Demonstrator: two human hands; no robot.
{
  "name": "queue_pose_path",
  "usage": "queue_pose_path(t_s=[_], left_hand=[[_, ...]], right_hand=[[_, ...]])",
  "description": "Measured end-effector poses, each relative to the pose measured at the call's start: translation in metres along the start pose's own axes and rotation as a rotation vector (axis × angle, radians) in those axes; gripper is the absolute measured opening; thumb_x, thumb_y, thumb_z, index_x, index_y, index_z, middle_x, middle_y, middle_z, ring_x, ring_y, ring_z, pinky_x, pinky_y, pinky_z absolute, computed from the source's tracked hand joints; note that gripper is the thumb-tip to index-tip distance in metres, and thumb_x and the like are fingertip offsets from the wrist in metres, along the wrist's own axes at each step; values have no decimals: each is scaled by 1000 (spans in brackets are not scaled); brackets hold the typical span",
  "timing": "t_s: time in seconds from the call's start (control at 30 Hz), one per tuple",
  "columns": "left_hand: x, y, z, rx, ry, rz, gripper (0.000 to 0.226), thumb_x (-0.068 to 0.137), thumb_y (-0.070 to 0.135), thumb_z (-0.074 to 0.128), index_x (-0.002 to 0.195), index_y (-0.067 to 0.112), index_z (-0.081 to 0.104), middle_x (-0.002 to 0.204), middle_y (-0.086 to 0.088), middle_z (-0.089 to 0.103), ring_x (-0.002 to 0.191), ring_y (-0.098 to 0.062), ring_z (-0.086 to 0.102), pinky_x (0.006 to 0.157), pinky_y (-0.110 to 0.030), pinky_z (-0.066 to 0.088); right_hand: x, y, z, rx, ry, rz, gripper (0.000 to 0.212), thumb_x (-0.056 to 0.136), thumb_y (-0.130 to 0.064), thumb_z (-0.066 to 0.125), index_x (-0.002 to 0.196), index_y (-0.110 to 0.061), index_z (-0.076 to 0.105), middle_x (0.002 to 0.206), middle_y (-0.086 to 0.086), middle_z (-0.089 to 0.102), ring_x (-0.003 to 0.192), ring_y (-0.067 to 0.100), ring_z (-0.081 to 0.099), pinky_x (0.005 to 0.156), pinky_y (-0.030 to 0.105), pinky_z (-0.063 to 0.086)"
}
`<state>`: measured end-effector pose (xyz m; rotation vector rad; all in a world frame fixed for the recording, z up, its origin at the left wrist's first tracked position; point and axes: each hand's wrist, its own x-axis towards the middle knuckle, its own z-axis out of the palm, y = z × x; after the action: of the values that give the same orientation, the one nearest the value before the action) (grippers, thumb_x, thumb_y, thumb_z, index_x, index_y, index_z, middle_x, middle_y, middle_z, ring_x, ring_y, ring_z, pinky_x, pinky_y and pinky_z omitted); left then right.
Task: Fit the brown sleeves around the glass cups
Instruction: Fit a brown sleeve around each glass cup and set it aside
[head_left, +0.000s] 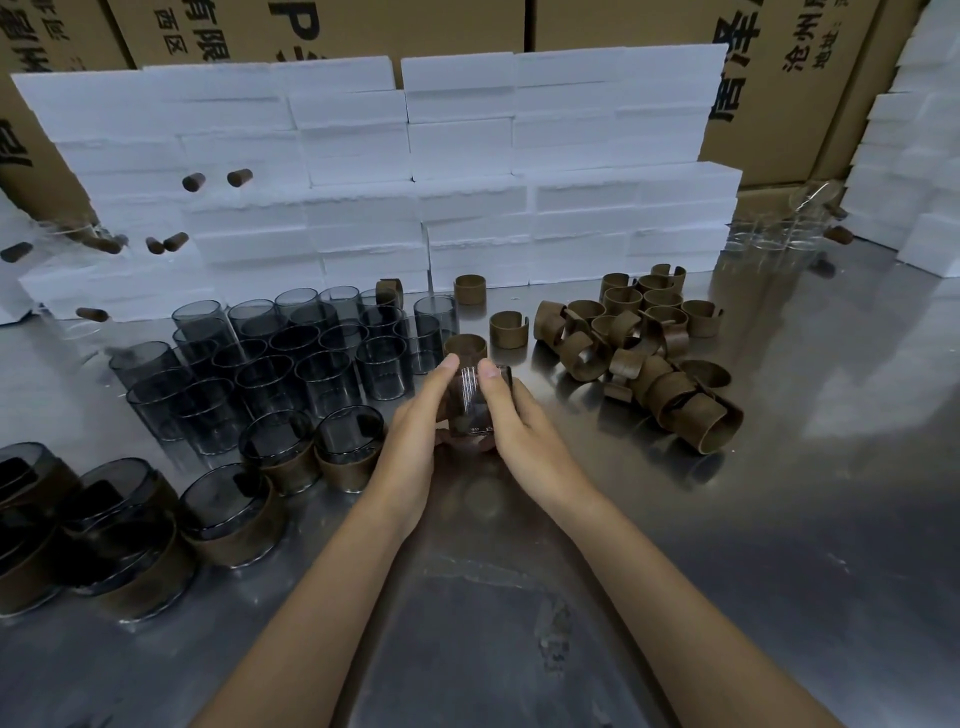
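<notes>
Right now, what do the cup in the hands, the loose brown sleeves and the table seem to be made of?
The cup, held by the left hand and right hand, looks like smoky glass: you see through it. The loose sleeves seem leather or thick card, matte brown, split bands; I cannot tell which. The table looks like brushed steel: it reflects softly.

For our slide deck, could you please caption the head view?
Both hands, left hand and right hand, hold a glass cup between bare cups and brown sleeves.
</notes>
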<state>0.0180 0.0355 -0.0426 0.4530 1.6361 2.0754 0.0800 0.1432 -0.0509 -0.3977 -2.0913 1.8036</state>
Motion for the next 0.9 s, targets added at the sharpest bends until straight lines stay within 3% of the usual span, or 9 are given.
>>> queue_pose_path(t_s=[0.07, 0.2, 0.3, 0.4, 0.5, 0.57, 0.7, 0.8, 0.9], left_hand=[[1, 1, -2, 20, -5, -12, 50, 91, 60, 57, 110, 20, 80, 102, -6, 78, 91, -19, 75, 73, -29, 59], [1, 0, -1, 60, 17, 0, 44, 100, 49, 52, 104, 14, 79, 93, -11, 74, 77, -21, 63, 70, -34, 44], [-1, 2, 1, 23, -17, 12, 38, 101, 42, 54, 110, 15, 78, 105, -10, 77, 86, -19, 69, 72, -29, 52], [-4, 6, 2, 44, -48, 53, 46, 92, 40, 60, 126, 11, 72, 120, -14, 74, 100, -24, 62, 84, -33, 48], [-7, 6, 2, 119, -83, 99, 42, 93, 26, 66, 134, 16, 67, 127, -8, 72, 111, -19, 67, 94, -28, 53], [-9, 5, 4, 218, -54, 148, 44, 92, 18, 72, 135, 19, 65, 129, -6, 70, 119, -18, 66, 101, -28, 52], [-10, 3, 10, 373, 11, 260, 59, 70, 29, 87, 124, 18, 64, 115, -3, 71, 100, -9, 69, 82, -13, 53], [-10, 1, 13, 384, 75, 285, 67, 60, 43, 86, 114, 12, 61, 104, -2, 69, 89, -7, 65, 77, -16, 54], [-9, -2, 9, 345, 114, 258, 63, 67, 51, 82, 104, 7, 57, 88, 3, 62, 80, -9, 60, 77, -23, 52]], right_hand=[[-1, 2, 1, -44, 7, -41, 73, 87, -85, 29, 128, -36, 63, 113, -14, 72, 103, -6, 67, 86, 21, 52], [5, 1, 0, 56, 96, -17, 62, 107, -59, 23, 113, -26, 74, 97, 3, 78, 75, 9, 75, 59, 18, 55], [8, 0, -3, 93, 136, 21, 53, 106, -60, 27, 91, -42, 74, 92, -10, 79, 87, 3, 73, 73, 20, 58], [8, 0, -8, 195, 142, 81, 48, 98, -72, 36, 105, -40, 72, 93, -19, 76, 84, -11, 69, 70, 8, 53], [11, 0, -13, 297, 150, 159, 63, 93, -75, 45, 116, -24, 73, 107, -2, 78, 101, 15, 74, 94, 36, 58], [11, -1, -16, 337, 179, 183, 57, 95, -69, 50, 103, -19, 76, 99, 4, 80, 95, 21, 77, 87, 40, 60], [12, -2, -22, 433, 149, 195, 45, 102, -51, 53, 88, -15, 76, 87, 6, 80, 81, 16, 78, 63, 26, 60], [9, -4, -22, 364, 76, 190, 44, 104, -49, 52, 95, -15, 78, 92, 8, 80, 89, 19, 78, 71, 29, 63], [5, -6, -18, 286, 40, 145, 43, 103, -49, 54, 104, -14, 79, 97, 4, 80, 94, 16, 77, 78, 34, 64]])
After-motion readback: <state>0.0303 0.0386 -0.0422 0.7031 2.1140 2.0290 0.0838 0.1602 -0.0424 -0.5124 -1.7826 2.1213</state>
